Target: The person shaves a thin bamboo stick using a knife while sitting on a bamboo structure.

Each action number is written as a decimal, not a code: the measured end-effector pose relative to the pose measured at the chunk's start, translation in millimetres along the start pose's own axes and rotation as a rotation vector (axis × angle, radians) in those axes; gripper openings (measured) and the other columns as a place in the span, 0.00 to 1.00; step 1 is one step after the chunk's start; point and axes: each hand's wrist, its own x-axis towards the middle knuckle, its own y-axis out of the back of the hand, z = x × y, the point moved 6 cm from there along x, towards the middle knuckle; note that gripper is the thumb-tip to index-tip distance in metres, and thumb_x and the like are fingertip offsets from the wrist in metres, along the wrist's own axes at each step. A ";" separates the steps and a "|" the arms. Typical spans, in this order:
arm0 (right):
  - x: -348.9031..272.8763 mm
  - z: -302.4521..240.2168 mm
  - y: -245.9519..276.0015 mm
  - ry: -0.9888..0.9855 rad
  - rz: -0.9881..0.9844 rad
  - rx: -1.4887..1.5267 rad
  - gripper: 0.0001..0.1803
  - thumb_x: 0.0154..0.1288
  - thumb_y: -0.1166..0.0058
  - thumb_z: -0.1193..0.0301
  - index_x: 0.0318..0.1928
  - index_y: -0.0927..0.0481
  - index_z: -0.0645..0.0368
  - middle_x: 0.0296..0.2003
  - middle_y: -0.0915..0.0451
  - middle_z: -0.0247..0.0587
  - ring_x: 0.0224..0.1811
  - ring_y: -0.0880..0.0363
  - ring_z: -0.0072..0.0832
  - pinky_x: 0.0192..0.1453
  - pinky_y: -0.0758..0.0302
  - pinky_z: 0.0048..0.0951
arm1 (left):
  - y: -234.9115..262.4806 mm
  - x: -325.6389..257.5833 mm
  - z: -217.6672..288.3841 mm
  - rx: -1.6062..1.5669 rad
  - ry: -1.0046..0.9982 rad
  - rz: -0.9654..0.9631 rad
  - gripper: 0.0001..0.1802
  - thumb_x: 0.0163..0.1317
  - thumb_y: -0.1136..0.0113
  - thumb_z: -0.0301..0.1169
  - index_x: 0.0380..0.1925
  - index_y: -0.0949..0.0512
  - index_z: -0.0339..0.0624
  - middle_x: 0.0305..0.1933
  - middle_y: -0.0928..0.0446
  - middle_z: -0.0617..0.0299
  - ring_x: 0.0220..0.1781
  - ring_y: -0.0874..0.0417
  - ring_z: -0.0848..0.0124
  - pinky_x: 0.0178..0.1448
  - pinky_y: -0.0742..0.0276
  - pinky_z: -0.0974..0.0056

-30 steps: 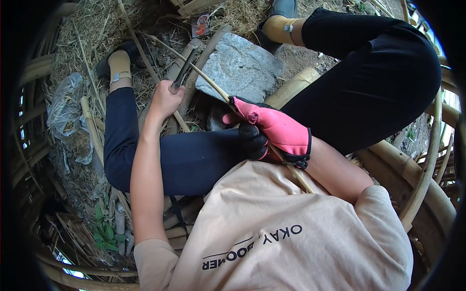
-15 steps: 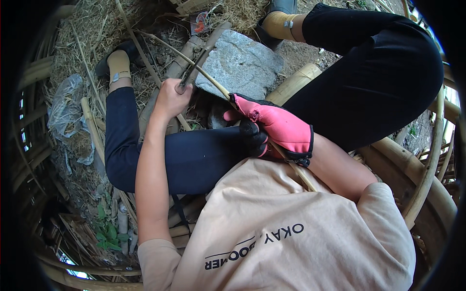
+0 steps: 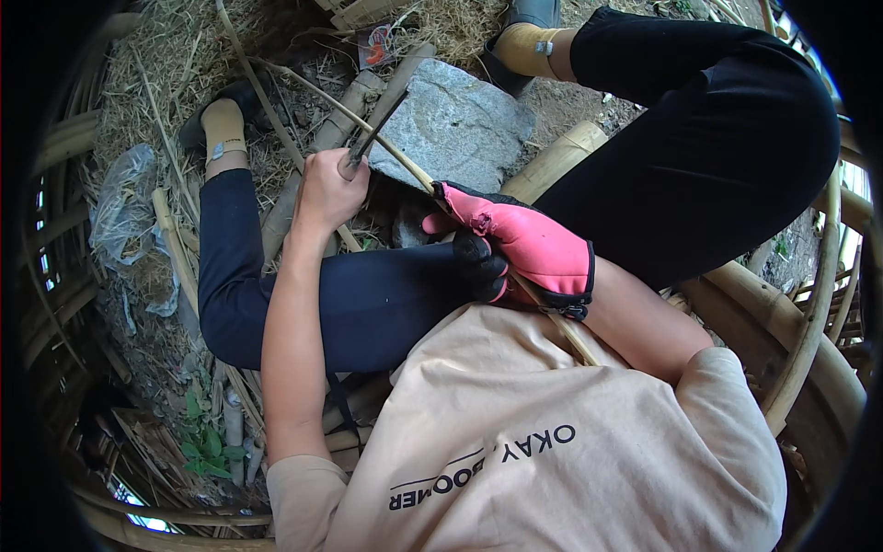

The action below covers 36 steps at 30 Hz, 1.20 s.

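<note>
My left hand (image 3: 333,190), bare, is closed round the handle of a knife (image 3: 375,134). Its dark blade points up and to the right, crossing a thin bamboo strip (image 3: 402,161). My right hand (image 3: 529,244) wears a pink and black glove and grips that strip. From the glove the strip runs to the upper left; its other end comes out below the glove (image 3: 572,339) against my shirt. Just beyond the blade lies a flat grey stone (image 3: 455,120). My right hand rests over my dark-trousered thigh (image 3: 386,299), its fingertips partly hidden.
Thick bamboo poles (image 3: 561,161) lie by the stone, and a curved bamboo frame (image 3: 782,322) is at right. A crumpled clear plastic bag (image 3: 124,202) and dry straw (image 3: 175,64) cover ground at left. A small green plant (image 3: 207,442) grows at lower left.
My left hand and the knife have shifted slightly to the right, toward the gloved hand. My right hand and the bamboo strip have barely moved.
</note>
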 end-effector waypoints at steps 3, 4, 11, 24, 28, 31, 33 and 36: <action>-2.5 0.0 -3.0 0.004 0.044 -0.051 0.22 0.72 0.49 0.50 0.48 0.27 0.58 0.14 0.34 0.19 0.11 0.39 0.10 0.15 0.41 0.15 | 2.6 2.9 -14.5 0.008 0.018 -0.003 0.15 0.58 0.43 0.30 0.18 0.30 0.30 0.15 0.35 0.49 0.16 0.32 0.62 0.27 0.34 0.56; -2.0 -0.4 -2.2 0.002 0.027 -0.024 0.22 0.72 0.49 0.50 0.48 0.27 0.57 0.14 0.34 0.19 0.11 0.40 0.10 0.16 0.41 0.15 | 4.8 5.6 -26.6 0.011 0.016 0.001 0.15 0.58 0.43 0.30 0.18 0.30 0.30 0.15 0.35 0.49 0.16 0.32 0.62 0.27 0.34 0.56; -0.5 2.9 -5.1 -0.010 0.014 0.000 0.22 0.72 0.49 0.50 0.47 0.26 0.57 0.14 0.34 0.19 0.11 0.40 0.10 0.16 0.42 0.14 | 15.2 -2.1 -81.8 0.013 0.335 -0.040 0.14 0.57 0.44 0.30 0.18 0.28 0.30 0.14 0.31 0.53 0.17 0.30 0.69 0.27 0.33 0.58; -3.7 -0.7 -9.4 -0.020 -0.005 0.056 0.22 0.71 0.48 0.50 0.47 0.26 0.59 0.14 0.32 0.20 0.11 0.38 0.10 0.16 0.39 0.14 | -3.3 5.1 -21.8 -0.001 0.019 -0.179 0.16 0.57 0.41 0.29 0.16 0.32 0.30 0.14 0.35 0.46 0.17 0.39 0.55 0.26 0.34 0.57; -2.6 1.5 -4.9 -0.015 0.031 0.024 0.23 0.72 0.49 0.50 0.47 0.26 0.58 0.14 0.35 0.20 0.11 0.39 0.10 0.16 0.40 0.14 | 7.0 2.4 -59.6 -0.022 0.166 -0.106 0.15 0.57 0.43 0.29 0.17 0.30 0.30 0.13 0.34 0.48 0.15 0.34 0.59 0.26 0.34 0.57; -2.3 1.7 -8.1 -0.027 0.000 0.012 0.23 0.72 0.50 0.49 0.48 0.26 0.58 0.14 0.36 0.19 0.11 0.41 0.10 0.16 0.41 0.14 | 17.4 -3.2 -79.0 0.025 0.280 -0.121 0.14 0.57 0.45 0.29 0.17 0.28 0.30 0.13 0.32 0.50 0.16 0.31 0.65 0.27 0.33 0.57; -3.4 0.8 -9.9 -0.031 0.014 0.016 0.23 0.72 0.51 0.49 0.48 0.26 0.58 0.14 0.37 0.19 0.12 0.42 0.10 0.16 0.42 0.15 | 10.6 -4.9 -66.8 -0.026 0.236 -0.050 0.14 0.57 0.44 0.30 0.18 0.28 0.29 0.13 0.32 0.50 0.16 0.31 0.64 0.27 0.33 0.58; -3.4 0.1 -6.1 -0.034 0.025 0.006 0.23 0.73 0.51 0.49 0.48 0.26 0.57 0.15 0.37 0.19 0.12 0.42 0.10 0.16 0.42 0.15 | 3.9 -1.4 -37.4 -0.010 0.132 -0.101 0.14 0.57 0.42 0.30 0.18 0.29 0.30 0.14 0.33 0.48 0.16 0.30 0.64 0.27 0.33 0.57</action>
